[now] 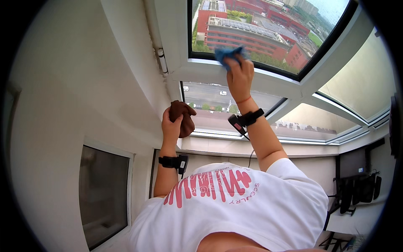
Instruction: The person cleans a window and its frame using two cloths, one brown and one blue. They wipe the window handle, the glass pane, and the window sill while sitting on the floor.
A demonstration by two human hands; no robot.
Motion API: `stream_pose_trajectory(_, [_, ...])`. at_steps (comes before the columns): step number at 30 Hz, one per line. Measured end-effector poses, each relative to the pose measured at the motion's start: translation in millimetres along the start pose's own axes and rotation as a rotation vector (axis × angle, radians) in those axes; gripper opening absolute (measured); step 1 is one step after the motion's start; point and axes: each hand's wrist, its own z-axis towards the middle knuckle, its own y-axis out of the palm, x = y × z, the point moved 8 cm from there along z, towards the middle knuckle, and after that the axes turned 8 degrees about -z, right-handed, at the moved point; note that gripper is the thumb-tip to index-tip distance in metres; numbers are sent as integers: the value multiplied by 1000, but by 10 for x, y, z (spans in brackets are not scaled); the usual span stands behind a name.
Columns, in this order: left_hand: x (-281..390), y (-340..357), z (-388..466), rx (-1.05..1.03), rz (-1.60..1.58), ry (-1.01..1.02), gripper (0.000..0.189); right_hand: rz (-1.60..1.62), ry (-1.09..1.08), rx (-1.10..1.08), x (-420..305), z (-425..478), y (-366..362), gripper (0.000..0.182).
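Note:
Bunched in my right hand [241, 75] is a blue cloth [226, 56], slightly blurred. It lies over the lower edge of the upper window pane [248, 30], across its black seal [274, 71]. A brown cloth [184, 119] hangs folded from my left hand [171, 126], lower down and to the left. That hand is in front of the left side of the lower window pane [204, 97], near the wall corner. Black straps with small devices are on both wrists.
White window frame bars [207, 73] divide the panes. A white handle [162, 61] sits on the frame's left side. More panes [315, 121] continue to the right. A dark framed window [104, 192] is at lower left. Black chairs [359, 190] stand at far right.

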Motion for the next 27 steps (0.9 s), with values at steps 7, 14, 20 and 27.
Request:
stream_pose_trajectory(7, [232, 70, -15, -27, 38, 31, 49, 146, 102, -281, -640, 363, 779, 32])
stream_pose_trajectory(14, [241, -16, -33, -6, 28, 53, 48, 329, 313, -258, -226, 630, 585, 36])
stream_pose_trajectory(20, [415, -51, -90, -12, 52, 45, 51, 364, -20, 230, -672, 1561, 330, 61])
stream_pose_trajectory(27, [129, -21, 5, 8, -34, 35, 51, 331, -48, 48, -698, 968, 583, 51])
